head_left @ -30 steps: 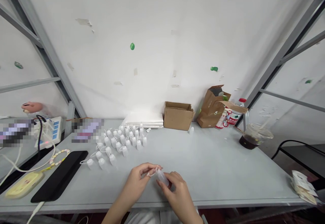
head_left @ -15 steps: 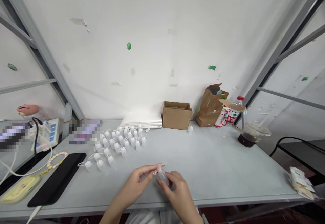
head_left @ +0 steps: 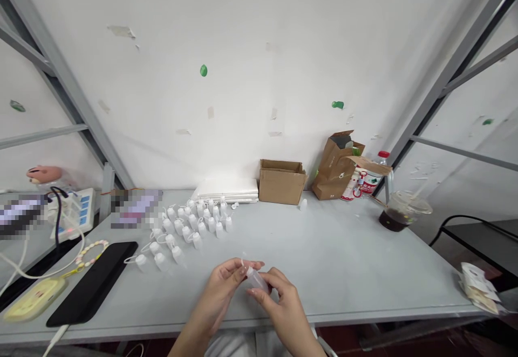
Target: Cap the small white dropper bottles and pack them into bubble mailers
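Both hands meet over the front edge of the grey table. My right hand is wrapped round a small clear plastic bottle, held tilted. My left hand pinches at the bottle's top end, where a thin white cap strap sticks up. Farther back on the left stand several small white capped bottles in loose rows, an arm's reach from my hands.
An open cardboard box, a stack of white sheets, a brown paper bag and a plastic cup of dark drink line the back and right. A black phone, a power strip and cables lie at left.
My hands have kept the bottle between them and shifted only slightly; the left fingers have closed in on the bottle's top. The camera has tipped down a little.
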Motion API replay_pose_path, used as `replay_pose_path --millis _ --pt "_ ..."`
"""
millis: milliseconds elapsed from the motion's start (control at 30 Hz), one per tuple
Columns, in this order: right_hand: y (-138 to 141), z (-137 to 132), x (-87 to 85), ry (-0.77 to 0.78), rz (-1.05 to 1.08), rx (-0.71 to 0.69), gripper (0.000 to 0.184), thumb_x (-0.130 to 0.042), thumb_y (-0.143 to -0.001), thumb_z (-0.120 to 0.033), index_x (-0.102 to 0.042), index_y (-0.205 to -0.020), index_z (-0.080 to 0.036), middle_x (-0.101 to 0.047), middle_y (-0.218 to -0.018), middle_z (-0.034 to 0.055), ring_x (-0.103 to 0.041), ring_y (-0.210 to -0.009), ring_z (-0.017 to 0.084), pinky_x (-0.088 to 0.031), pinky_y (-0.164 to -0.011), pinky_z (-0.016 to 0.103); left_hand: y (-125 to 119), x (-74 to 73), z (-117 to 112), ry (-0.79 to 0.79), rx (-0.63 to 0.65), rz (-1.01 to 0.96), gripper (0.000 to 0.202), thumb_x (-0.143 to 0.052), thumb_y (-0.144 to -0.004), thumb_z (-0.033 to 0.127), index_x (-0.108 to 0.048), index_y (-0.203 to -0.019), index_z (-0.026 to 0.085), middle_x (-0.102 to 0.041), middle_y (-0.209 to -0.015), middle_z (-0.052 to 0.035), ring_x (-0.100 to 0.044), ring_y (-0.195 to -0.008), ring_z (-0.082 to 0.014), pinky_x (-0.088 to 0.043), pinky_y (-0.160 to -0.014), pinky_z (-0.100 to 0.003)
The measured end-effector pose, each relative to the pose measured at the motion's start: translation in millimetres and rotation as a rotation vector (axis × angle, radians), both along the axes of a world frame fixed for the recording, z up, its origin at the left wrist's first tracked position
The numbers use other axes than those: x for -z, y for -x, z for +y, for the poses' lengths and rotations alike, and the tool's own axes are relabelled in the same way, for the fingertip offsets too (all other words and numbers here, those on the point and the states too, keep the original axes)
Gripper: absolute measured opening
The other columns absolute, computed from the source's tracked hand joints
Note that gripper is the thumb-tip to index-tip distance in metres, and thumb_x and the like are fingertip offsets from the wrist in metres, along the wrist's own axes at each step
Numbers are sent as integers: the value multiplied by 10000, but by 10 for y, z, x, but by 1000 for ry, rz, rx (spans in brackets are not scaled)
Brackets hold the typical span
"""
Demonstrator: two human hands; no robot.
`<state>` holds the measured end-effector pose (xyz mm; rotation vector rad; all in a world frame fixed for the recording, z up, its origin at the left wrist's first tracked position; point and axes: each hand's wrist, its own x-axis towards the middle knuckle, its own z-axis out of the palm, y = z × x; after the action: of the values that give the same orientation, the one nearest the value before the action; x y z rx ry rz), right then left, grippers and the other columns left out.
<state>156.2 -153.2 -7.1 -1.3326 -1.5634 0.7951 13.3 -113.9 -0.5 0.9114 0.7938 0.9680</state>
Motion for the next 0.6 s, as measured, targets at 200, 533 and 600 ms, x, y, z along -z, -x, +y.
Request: replay_pose_path --millis 200,533,600 --pt "13 55 113 -322 -168 93 162 -503 -869 -254 -638 -950 -216 -560 -750 34 -500 -705 175 -448 -653 304 -135 -74 -38 0 -95 38 290 -696 -687 407 -706 -835 158 -706 -984 -105 -569 -1025 -257 -390 -911 -343" --pt "8 42 -129 76 112 -78 162 -581 -814 -297 -676 -908 -206 -594 -740 14 -508 -691 145 -414 -669 249 -74 -44 -12 158 -41 -232 241 -700 -700 357 -710 -823 150 -695 -999 -105 -601 -868 -219 -443 -802 -341" --pt "6 40 -150 161 226 -82 199 -600 -792 -352 -685 -847 -181 -604 -703 13 -505 -667 138 -400 -652 244 -76 -48 -27 138 -30 -207 261 -691 -704 380 -712 -821 147 -695 -1005 -113 -599 -900 -234 -443 -798 -338"
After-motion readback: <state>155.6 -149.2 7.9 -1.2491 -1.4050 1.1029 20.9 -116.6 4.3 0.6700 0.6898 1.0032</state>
